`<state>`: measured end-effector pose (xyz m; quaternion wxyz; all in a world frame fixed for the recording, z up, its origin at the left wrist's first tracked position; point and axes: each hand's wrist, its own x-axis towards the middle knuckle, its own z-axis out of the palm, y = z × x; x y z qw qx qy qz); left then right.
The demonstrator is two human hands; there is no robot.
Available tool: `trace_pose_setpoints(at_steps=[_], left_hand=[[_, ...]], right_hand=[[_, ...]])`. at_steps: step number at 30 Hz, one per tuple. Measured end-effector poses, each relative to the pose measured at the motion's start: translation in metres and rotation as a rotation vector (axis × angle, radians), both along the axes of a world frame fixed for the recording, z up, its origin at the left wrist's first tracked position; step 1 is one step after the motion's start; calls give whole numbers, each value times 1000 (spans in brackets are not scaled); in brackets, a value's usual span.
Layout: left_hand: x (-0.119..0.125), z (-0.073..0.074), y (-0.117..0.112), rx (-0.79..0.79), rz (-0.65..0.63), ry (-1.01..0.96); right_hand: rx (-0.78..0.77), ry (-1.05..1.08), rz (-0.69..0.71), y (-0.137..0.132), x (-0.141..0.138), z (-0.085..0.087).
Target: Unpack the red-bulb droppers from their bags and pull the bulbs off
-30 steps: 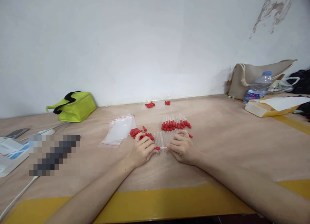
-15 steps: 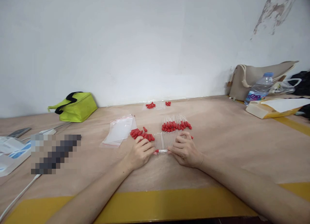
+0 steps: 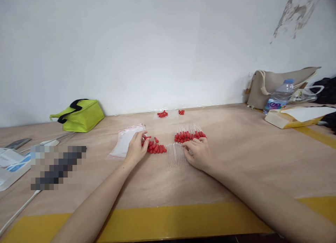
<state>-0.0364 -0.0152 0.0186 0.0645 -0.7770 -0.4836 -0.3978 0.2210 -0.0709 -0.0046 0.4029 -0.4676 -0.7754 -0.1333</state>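
While left hand (image 3: 137, 147) curls over red bulbs (image 3: 156, 149) mid-frame, right hand (image 3: 198, 151) curls at clear tubes (image 3: 175, 155); can't tell if fingers pinch; bottle label (image 3: 275, 105), frame right, not fully legible.

Bulbs (image 3: 157, 149) left of tubes (image 3: 174, 156), droppers (image 3: 185, 136) behind tubes

Makeshift workroom: tape-edged table (image 3: 168, 190), peeling wall (image 3: 168, 50), lined-up tubes (image 3: 175, 156).

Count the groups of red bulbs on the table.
4: near group at the left hand, tube-end group by the right hand, left rear group and right rear group near the wall. Loose bulb not counted; hands may hide more.
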Motion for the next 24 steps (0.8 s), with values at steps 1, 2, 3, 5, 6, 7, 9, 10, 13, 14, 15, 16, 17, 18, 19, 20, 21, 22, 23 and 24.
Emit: trace_pose_setpoints(at_steps=[1,2,3,5,6,7,9,10,13,14,15,16,17,18,19,20,21,22,23,24], left_hand=[[1,-1,1,-12,7,15],[1,-2,1,-16,18,45],[2,-3,1,-15,33,87],[3,-4,1,-5,69,172],[3,-4,0,-3,85,200],[3,-4,0,-4,96,215],[3,-4,-1,-16,98,223],[3,-4,-2,-23,96,222],[3,-3,-3,-40,91,221],[3,-3,-4,-41,90,220],[3,-2,-4,-39,90,218],[3,-2,-4,-35,90,217],[3,-2,-5,-26,93,215],[3,-2,-5,-12,98,211],[3,-1,-5,5,107,206],[3,-1,-6,25,117,198],[4,-1,-6,46,127,189],[4,0,-8,64,134,182],[6,1,-10,78,135,176],[8,3,-12,84,125,176]], right_hand=[[10,-11,-3,0,0,-1],[21,-27,-4,1,0,-1],[31,-45,-3,1,0,-1],[36,-85,8,1,0,-1],[27,-104,16,0,0,-1],[14,-118,25,0,0,0],[-19,-131,43,-2,0,1],[-34,-133,52,-2,0,1],[-64,-137,83,-4,0,2],[-71,-139,94,-5,0,1],[-74,-139,104,-5,1,1],[-76,-140,114,-6,1,1],[-78,-140,122,-6,1,1],[-79,-141,128,-7,1,1],[-80,-141,133,-7,1,2],[-80,-141,137,-8,0,2],[-81,-145,144,-9,0,3],[-84,-153,156,-9,0,4],[-88,-165,170,-10,-1,5],[-93,-181,185,-10,-1,5]])
